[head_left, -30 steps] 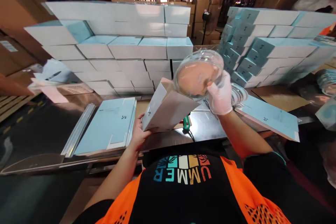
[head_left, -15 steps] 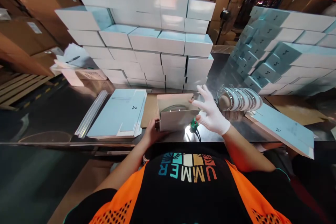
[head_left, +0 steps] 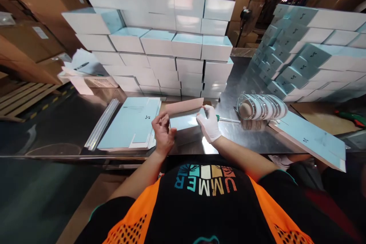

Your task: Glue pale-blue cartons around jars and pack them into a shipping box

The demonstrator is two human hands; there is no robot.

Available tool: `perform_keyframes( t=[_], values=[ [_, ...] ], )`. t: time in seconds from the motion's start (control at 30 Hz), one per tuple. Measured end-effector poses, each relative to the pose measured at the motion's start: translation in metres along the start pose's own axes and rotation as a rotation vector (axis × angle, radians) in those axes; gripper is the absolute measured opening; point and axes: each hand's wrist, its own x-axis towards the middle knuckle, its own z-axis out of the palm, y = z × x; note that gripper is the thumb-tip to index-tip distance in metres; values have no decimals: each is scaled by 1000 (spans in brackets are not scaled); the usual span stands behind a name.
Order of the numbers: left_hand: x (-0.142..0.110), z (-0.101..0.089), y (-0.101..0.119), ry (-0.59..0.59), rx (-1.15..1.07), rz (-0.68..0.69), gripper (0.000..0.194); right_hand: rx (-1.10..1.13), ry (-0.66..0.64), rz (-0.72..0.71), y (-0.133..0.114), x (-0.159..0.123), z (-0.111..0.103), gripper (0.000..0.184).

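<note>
A small carton (head_left: 184, 121) with a pale blue top sits in front of me at the table's near edge, and a raised flap (head_left: 185, 105) stands along its far side. My bare left hand (head_left: 164, 131) has its fingers curled at the carton's left end. At the right end, my right hand (head_left: 209, 124) in a white glove with bare fingertips pinches the carton's edge. What lies inside the carton is hidden. Just right of the glove lies a screwdriver (head_left: 228, 120) with a green handle and metal shaft, partly covered by the hand.
Flat pale blue cartons (head_left: 130, 122) and clear strips (head_left: 101, 124) lie at left. To the right is a row of clear rounded pieces with white bands (head_left: 261, 107), beside another flat carton (head_left: 311, 137). White box stacks (head_left: 160, 45) wall the back; more boxes (head_left: 311, 53) stand right.
My right hand has come down from open beside the carton to its right end. My left hand has risen along the left end. The carton's pale blue top now covers the contents.
</note>
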Motion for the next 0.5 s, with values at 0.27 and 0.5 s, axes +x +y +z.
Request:
perform_keyframes(
  t=[0.27,0.5],
  values=[
    [11,-23,-7,25,143,-8,75,-786,-205,164,17,23,-67,54],
    [26,-36,11,182,1,-163,80,-700,-109,335,39,7,-82,63]
  ],
)
